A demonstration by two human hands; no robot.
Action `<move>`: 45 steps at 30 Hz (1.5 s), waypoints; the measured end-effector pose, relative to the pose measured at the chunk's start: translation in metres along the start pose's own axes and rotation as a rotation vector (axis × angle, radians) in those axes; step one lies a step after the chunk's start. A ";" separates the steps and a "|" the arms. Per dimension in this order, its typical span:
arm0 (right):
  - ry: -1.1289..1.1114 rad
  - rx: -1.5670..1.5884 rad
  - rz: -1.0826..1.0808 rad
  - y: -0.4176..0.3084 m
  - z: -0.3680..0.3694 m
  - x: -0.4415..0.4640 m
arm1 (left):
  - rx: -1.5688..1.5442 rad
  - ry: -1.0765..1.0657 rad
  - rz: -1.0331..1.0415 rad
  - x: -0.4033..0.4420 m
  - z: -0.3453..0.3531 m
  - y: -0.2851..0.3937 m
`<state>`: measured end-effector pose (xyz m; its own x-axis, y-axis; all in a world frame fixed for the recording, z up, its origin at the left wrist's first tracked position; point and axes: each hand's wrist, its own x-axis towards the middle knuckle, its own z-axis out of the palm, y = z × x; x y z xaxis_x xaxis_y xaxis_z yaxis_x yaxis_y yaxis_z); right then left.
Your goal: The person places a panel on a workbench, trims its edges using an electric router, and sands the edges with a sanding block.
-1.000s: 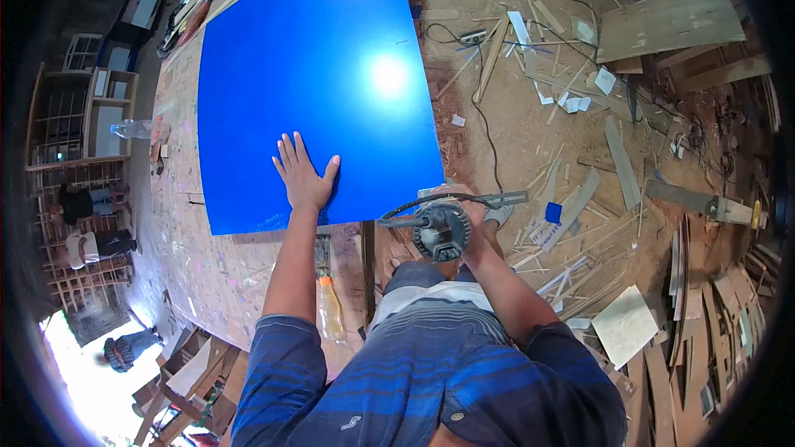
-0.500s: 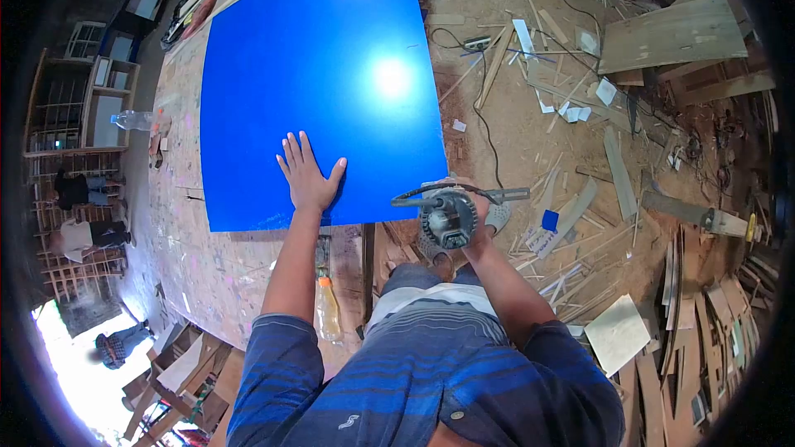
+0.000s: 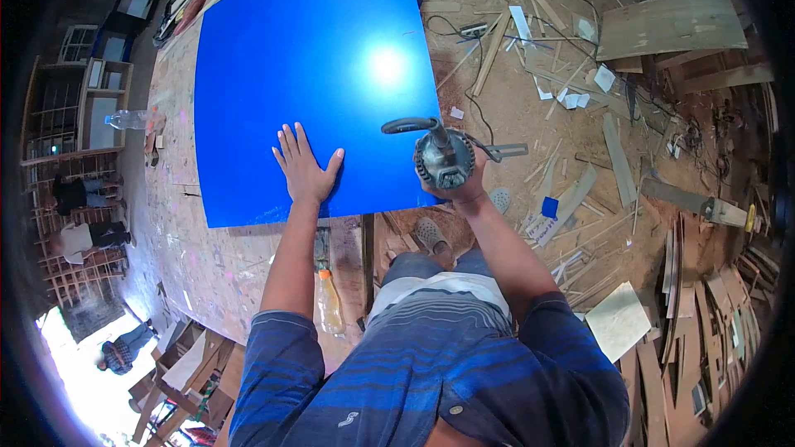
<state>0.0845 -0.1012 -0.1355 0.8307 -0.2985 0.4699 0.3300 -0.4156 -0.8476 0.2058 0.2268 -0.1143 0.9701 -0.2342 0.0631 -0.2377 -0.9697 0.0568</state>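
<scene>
A large glossy blue panel lies flat on the worktable. My left hand rests flat on it near its front edge, fingers spread. In my right hand is a dark trim router, at the panel's right edge near the front corner. A metal guide bar sticks out to the router's right, and its thick cord curves off the top. My right fingers are wrapped round the router body and partly hidden by it. The router's bit is out of sight beneath it.
A bottle with an orange cap lies on the table by my left forearm; a clear bottle is at the far left. Wood strips, offcuts and a power cord litter the floor at right. A handsaw lies there too. Several people stand at left.
My right hand has moved the router forward along the panel's right edge, away from my body. The left hand stays flat on the panel.
</scene>
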 end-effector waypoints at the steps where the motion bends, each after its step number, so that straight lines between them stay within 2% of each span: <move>1: 0.012 -0.020 -0.019 -0.001 0.001 0.006 | -0.005 -0.002 -0.001 0.000 0.000 -0.001; 8: 0.090 -0.134 -0.125 -0.002 0.007 0.052 | -0.019 -0.019 -0.010 0.002 -0.003 0.002; 16: 0.082 -0.159 -0.097 0.023 0.018 0.080 | -0.006 -0.026 -0.010 0.002 -0.004 0.002; 36: 0.155 -0.126 -0.166 0.077 0.048 0.189 | -0.036 0.003 -0.016 0.006 -0.010 0.008; 45: 0.180 -0.030 -0.124 0.108 0.065 0.244 | -0.073 0.002 -0.040 0.008 -0.016 0.012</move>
<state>0.3520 -0.1631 -0.1282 0.6899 -0.3910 0.6092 0.4095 -0.4832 -0.7739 0.2102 0.2146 -0.0976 0.9789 -0.1949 0.0612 -0.2015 -0.9706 0.1313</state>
